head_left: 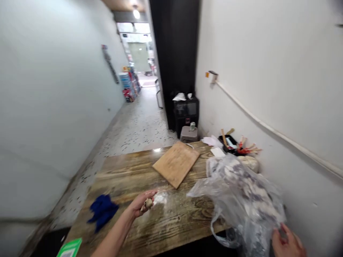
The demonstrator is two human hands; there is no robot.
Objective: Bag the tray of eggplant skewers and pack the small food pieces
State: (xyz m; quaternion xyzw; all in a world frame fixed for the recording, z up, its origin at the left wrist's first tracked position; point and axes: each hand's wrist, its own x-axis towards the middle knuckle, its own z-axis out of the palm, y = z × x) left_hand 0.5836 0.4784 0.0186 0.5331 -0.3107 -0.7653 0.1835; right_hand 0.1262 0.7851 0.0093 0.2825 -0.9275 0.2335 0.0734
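My left hand [139, 202] is over the middle of the wooden table [128, 175], its fingers closed round a small greyish-brown lump [148, 203]. At the lower right, my right hand [289, 243] is beside the edge of a clear plastic bag [230, 192]. Its thumb and fingers are curled together round a small greyish bit that I cannot make out. Pale and dark grey contents show through the bag, but the film blurs what they are. The bag's loop handle hangs past the table's front edge.
A wooden board [177, 163] lies beyond my left hand. To the left are a dark blue cloth [103, 211] and a green-edged card [70, 247]. A black container [227, 143] with wooden-handled tools stands by the right wall. Past the table is a stool [189, 134].
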